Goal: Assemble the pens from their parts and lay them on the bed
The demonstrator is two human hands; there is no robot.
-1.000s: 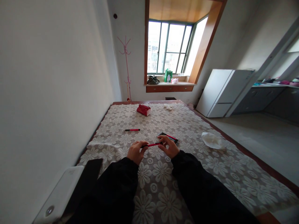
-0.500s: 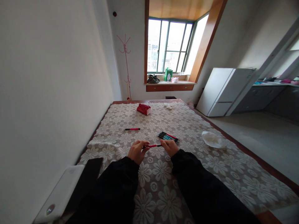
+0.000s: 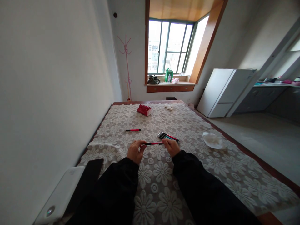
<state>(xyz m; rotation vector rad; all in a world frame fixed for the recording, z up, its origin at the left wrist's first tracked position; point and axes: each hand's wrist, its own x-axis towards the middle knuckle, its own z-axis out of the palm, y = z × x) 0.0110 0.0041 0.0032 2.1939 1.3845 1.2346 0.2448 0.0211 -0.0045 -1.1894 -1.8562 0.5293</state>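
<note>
A red and black pen (image 3: 154,143) lies level between my two hands, over the flowered tablecloth (image 3: 161,170). My left hand (image 3: 136,151) pinches its black end, and my right hand (image 3: 171,147) is closed on the opposite end; the fingertips hide both tips. Just beyond my right hand several pens (image 3: 167,136) with black, red and teal barrels lie side by side. Another red and black pen (image 3: 133,130) rests alone on the cloth, farther out and to the left.
A red packet (image 3: 144,110) and a small crumpled white scrap (image 3: 168,107) lie toward the table's far end. White crumpled paper (image 3: 212,140) is on the right. At the near left sit a white device (image 3: 61,193) and a dark flat object (image 3: 85,179), beside the wall.
Both hands have raised the pen slightly and moved it a little away from me. More of its black left part shows between my fingers now.
</note>
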